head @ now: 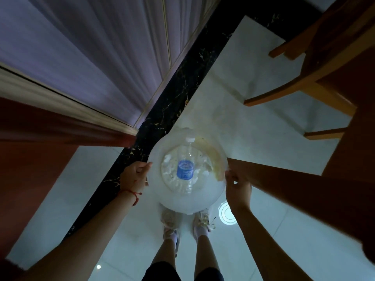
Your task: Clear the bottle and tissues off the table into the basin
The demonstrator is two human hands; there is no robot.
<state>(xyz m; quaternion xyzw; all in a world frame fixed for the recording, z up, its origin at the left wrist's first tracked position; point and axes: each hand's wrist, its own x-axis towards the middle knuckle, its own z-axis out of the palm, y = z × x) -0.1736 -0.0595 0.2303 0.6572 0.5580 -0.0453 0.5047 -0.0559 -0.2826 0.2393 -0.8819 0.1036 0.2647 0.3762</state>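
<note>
A round white basin (182, 203) hangs above the floor, in front of my legs. Inside it lies a clear plastic bottle (185, 169) with a blue label and white cap, its cap pointing away from me. Crumpled white tissues (169, 165) lie around the bottle on the basin's bottom. My left hand (135, 176) grips the basin's left rim. My right hand (236, 185) pinches the right rim. A yellowish stain marks the inner wall at the right.
A wooden chair (316, 82) stands at the upper right on pale glossy floor tiles. A dark marble strip (162, 118) runs diagonally across the floor. Purple curtains (91, 47) hang at the upper left. Dark red wooden furniture (30, 159) sits at the left. My feet (186, 222) are below the basin.
</note>
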